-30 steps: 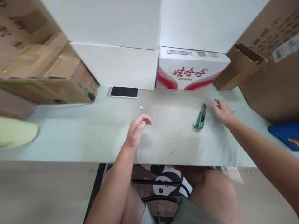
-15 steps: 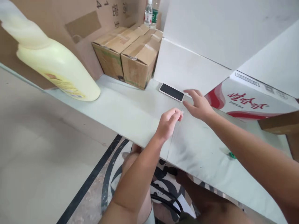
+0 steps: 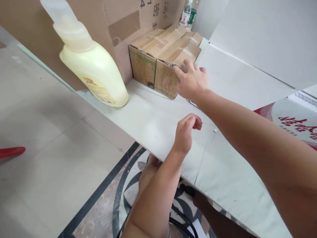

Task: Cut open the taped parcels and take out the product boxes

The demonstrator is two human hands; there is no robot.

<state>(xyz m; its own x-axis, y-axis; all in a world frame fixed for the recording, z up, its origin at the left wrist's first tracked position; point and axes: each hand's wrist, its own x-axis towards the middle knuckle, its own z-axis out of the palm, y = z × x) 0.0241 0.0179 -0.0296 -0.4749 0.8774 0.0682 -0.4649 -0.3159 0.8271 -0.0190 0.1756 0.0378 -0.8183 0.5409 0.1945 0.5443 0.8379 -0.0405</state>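
Observation:
My right hand (image 3: 192, 81) reaches across the pale table (image 3: 153, 119) and lays its spread fingers on the near corner of a taped brown cardboard box (image 3: 170, 62). A second taped box (image 3: 146, 54) stands against it on the left. My left hand (image 3: 185, 132) hovers over the table's front edge with fingers loosely curled and nothing in them. A tiny white scrap (image 3: 215, 130) lies on the table to its right. The phone is almost wholly hidden under my right wrist.
A big pale-yellow bottle (image 3: 94, 69) lies on the table to the left, before a large cardboard sheet (image 3: 119, 26). White boxes (image 3: 260, 46) and a red-printed white carton (image 3: 294, 122) stand at the right. Two drink bottles (image 3: 188, 12) stand behind. A red object (image 3: 11, 152) lies on the floor.
The view has swung left. My right hand moved from the green knife, past the phone, onto the cardboard box. My left hand stayed over the front edge, fingers curled.

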